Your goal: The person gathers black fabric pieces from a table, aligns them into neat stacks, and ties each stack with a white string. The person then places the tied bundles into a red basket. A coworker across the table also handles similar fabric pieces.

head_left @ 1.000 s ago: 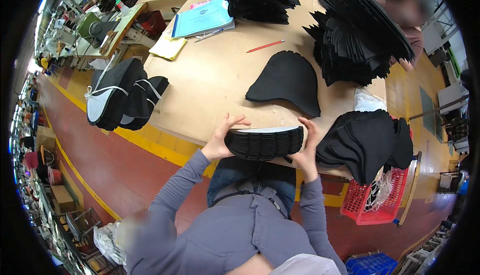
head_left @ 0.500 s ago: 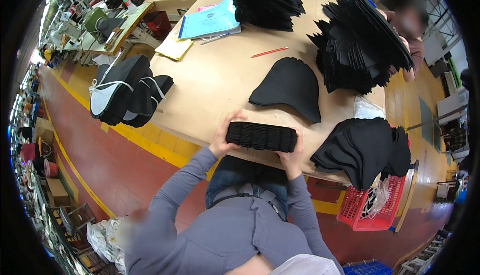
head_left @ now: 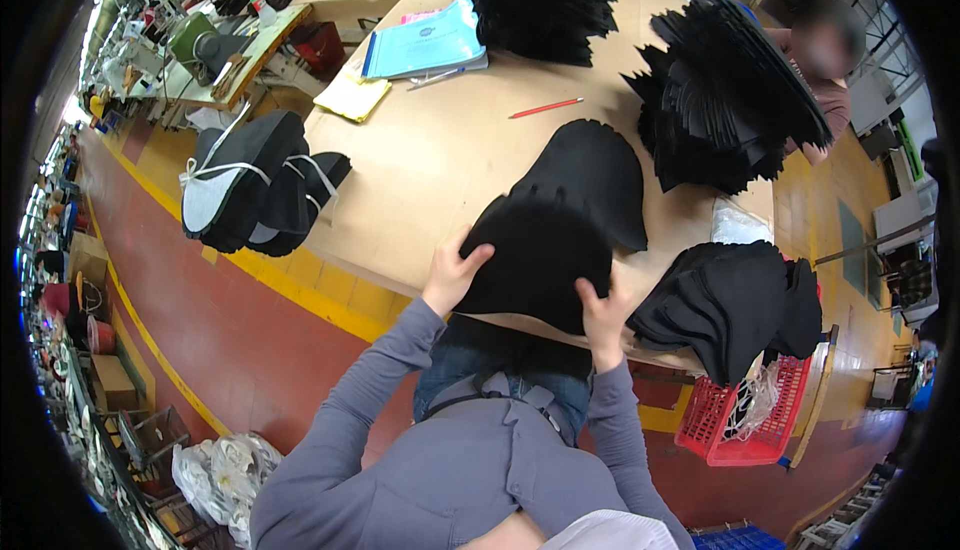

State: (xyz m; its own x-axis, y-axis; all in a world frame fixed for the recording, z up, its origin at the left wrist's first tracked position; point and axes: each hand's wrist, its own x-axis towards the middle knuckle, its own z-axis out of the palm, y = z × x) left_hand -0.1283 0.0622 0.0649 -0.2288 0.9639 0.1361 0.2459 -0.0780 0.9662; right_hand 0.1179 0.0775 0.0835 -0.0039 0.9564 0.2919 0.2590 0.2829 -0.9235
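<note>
The left hand (head_left: 455, 270) gripped the left edge of a stack of black panels (head_left: 535, 260), its thumb lying on the upper face and its fingers mostly hidden at the side. The right hand (head_left: 604, 310) held the opposite edge, thumb likewise on top. The stack was tilted at the near edge of the table (head_left: 420, 170), its broad face up; whether its underside touched the surface could not be told. It partly covered a black bell-shaped stack (head_left: 597, 170) that lay flat just beyond.

To the right of the right hand, a loose pile of black panels (head_left: 712, 295) lay at the table's edge, above a red plastic basket (head_left: 750, 425). Farther back lay a red pencil (head_left: 546, 108), a light-blue booklet (head_left: 425, 42) and some yellow sheets (head_left: 352, 96). A black bundle (head_left: 262, 165) tied with white cord sat by the left edge. Two tall stacks of black pieces rose at the back (head_left: 540, 10) and the right (head_left: 735, 95), and a co-worker (head_left: 822, 100) was behind the right one.
</note>
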